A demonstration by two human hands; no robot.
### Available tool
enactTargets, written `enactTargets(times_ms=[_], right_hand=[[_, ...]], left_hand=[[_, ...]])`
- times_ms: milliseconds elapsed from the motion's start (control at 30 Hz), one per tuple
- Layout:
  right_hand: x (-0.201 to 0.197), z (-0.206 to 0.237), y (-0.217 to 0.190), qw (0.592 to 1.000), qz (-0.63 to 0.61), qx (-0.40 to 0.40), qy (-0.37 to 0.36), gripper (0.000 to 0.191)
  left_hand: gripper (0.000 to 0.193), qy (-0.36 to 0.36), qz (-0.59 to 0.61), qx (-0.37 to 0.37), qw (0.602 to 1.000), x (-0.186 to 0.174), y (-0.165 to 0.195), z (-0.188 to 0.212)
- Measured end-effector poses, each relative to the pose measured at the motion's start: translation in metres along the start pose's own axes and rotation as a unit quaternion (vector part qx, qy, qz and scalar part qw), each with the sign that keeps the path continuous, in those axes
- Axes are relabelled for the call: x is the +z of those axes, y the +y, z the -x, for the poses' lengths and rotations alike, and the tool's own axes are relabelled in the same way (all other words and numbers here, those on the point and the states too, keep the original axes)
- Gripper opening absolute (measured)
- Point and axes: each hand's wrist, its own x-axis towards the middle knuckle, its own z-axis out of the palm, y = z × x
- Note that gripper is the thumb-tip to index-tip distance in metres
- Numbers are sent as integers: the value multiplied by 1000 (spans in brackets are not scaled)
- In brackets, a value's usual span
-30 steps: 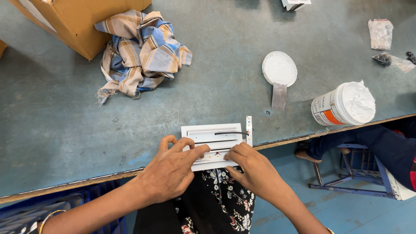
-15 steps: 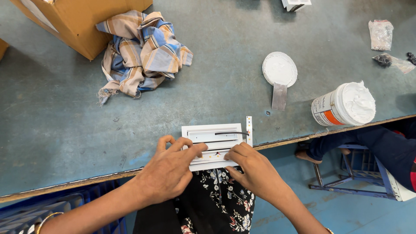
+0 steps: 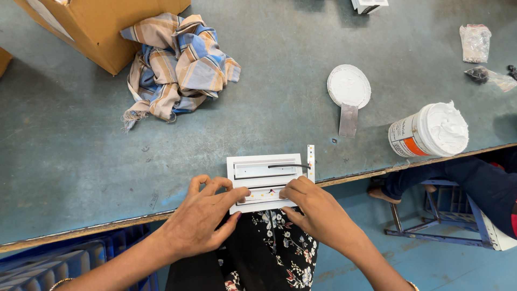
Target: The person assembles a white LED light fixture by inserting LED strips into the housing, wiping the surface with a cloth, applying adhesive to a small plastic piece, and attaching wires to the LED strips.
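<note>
White panel (image 3: 264, 173), blue-tan plaid cloth (image 3: 175, 64)

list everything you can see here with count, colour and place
white rectangular slotted plate: 1, white, near table edge, under both hands
narrow white strip: 1, white, right of the plate
checked cloth: 1, blue and tan, crumpled, upper left
cardboard box: 1, brown, top left
round white lid: 1, white, centre right
flat metal scraper: 1, grey, below the lid
open tub of white paste: 1, white, right edge
small plastic bags: 2, clear, top right
grey-green table: 1
left hand: on the plate
right hand: on the plate
</note>
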Motion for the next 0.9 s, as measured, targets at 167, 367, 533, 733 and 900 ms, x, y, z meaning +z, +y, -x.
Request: enactTargets(times_ms=[167,367,533,733,900], right_hand=[[-2,-3,0,1000,10,-11,-10,28],[6,5,4,999,0,1,41,26],[40,26,6,978,-37,31,203,25],[114,46,3,871,-202,367,257,18],[158,26,20,789,-522,232,227,27]], left_hand=[[52,13,-29,32,999,4,-6,1],[52,12,-32,37,999,10,-12,0],[56,19,-18,46,999,13,-15,1],[49,54,-36,63,996,21,-16,6],[46,50,-53,59,996,20,-16,7]])
